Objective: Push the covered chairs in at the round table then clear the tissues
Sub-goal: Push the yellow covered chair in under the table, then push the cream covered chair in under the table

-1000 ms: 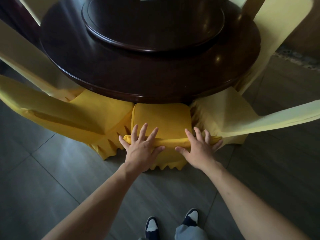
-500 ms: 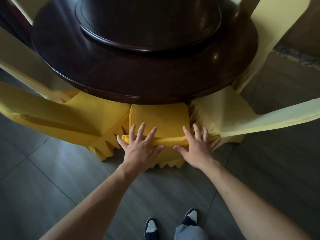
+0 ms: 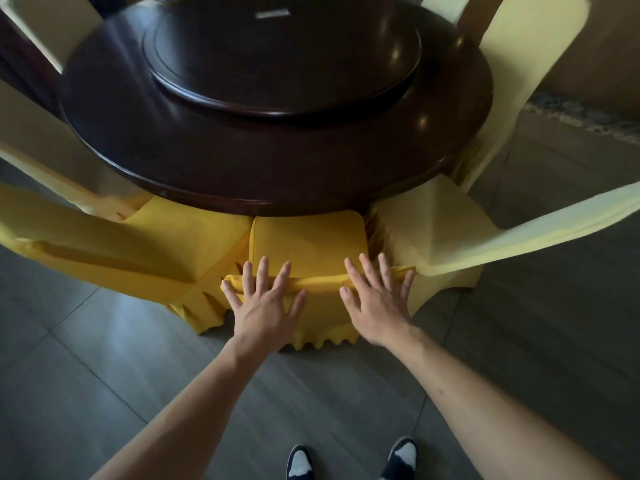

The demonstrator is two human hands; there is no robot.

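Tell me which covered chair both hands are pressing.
The middle chair, deep yellow, directly under the table edge; left hand and right hand lie flat on its backrest top.

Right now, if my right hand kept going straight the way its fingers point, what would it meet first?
The right hand already rests on the chair back; beyond it comes the yellow seat, then likely the round table edge.

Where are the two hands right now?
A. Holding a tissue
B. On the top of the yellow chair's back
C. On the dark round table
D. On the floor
B: the left hand and the right hand both lie flat, fingers spread, on the top edge of the yellow chair back, which stands in front of the table.
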